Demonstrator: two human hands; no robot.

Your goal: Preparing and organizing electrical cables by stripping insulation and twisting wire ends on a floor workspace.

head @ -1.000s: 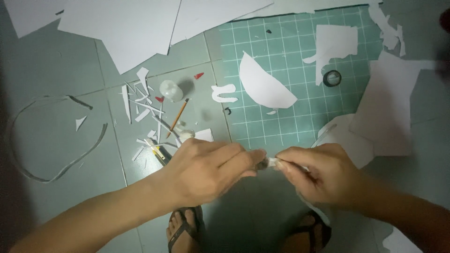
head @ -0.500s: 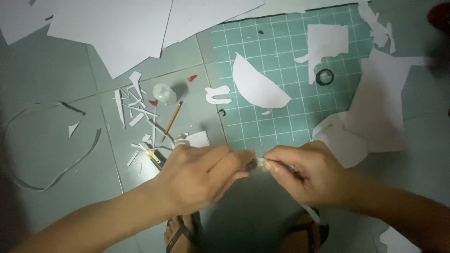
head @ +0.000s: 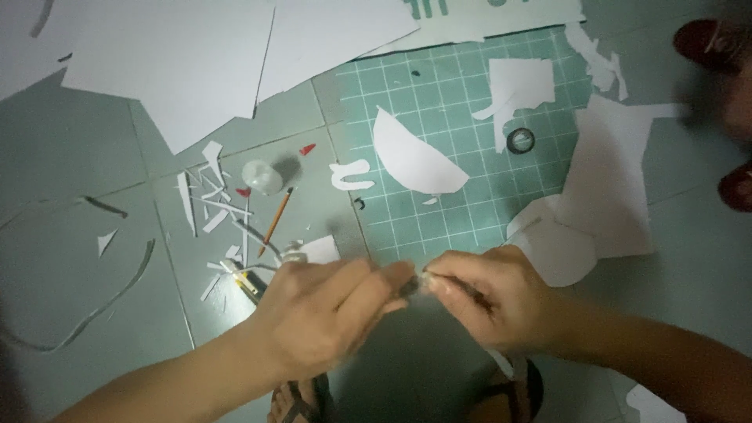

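My left hand [head: 329,309] and my right hand [head: 489,294] meet fingertip to fingertip low in the head view, above a tiled floor. Between the fingers of both hands sits a small pale item [head: 423,283], mostly hidden; what it is cannot be told. A white half-round paper cutout [head: 415,160] lies on the green cutting mat [head: 462,211] just beyond the hands. A pencil [head: 276,221] lies on the floor left of the mat, among thin white paper scraps [head: 211,207].
Large white sheets [head: 180,63] cover the far floor. A small black ring [head: 520,141] and more white cutouts [head: 603,180] lie on the mat's right side. A small clear cap [head: 262,177] sits by the pencil. My sandalled feet [head: 301,399] show below. Dark red footwear [head: 713,43] is at right.
Both hands stay pinched together on the small item, with the fingers shifting slightly. The view has drifted a little; the things on the floor have not moved.
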